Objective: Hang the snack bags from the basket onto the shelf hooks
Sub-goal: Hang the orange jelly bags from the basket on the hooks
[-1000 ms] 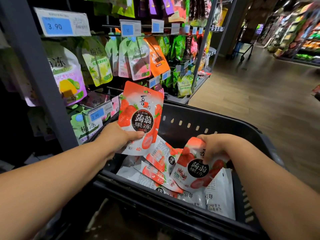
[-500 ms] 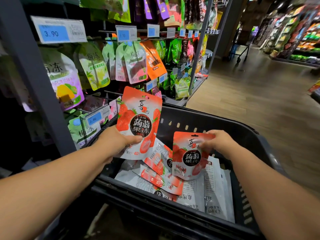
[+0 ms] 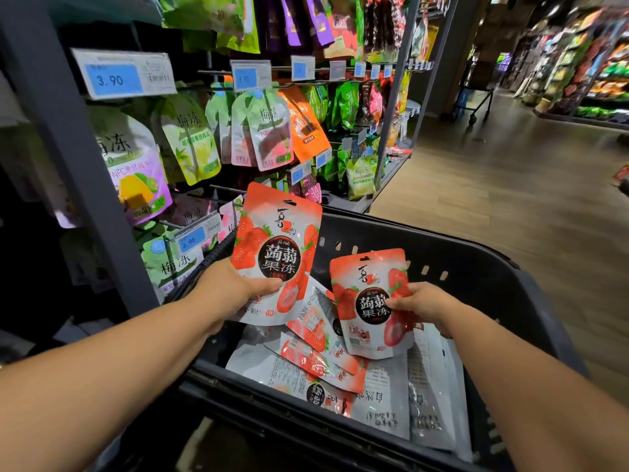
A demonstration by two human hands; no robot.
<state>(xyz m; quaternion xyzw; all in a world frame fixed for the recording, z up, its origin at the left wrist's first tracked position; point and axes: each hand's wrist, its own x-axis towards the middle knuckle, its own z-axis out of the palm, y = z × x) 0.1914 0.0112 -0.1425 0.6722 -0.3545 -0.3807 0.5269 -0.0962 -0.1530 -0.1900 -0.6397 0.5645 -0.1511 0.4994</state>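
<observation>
The first strawberry snack bag [image 3: 277,253] stands upright over the basket's far-left corner, long axis vertical, its hang slot at the top edge. The left hand [image 3: 231,291] pinches its lower part, thumb across the front, the other fingers hidden behind. Just right of it a second strawberry bag [image 3: 371,301] stands upright, pinched at its right edge by the right hand [image 3: 429,308]. More loose bags [image 3: 306,356] lie flat in the black basket [image 3: 476,267]. The shelf hooks [image 3: 214,72] lie left and farther off, so the left hand is nearer and its bag's slot should probably go up-left
</observation>
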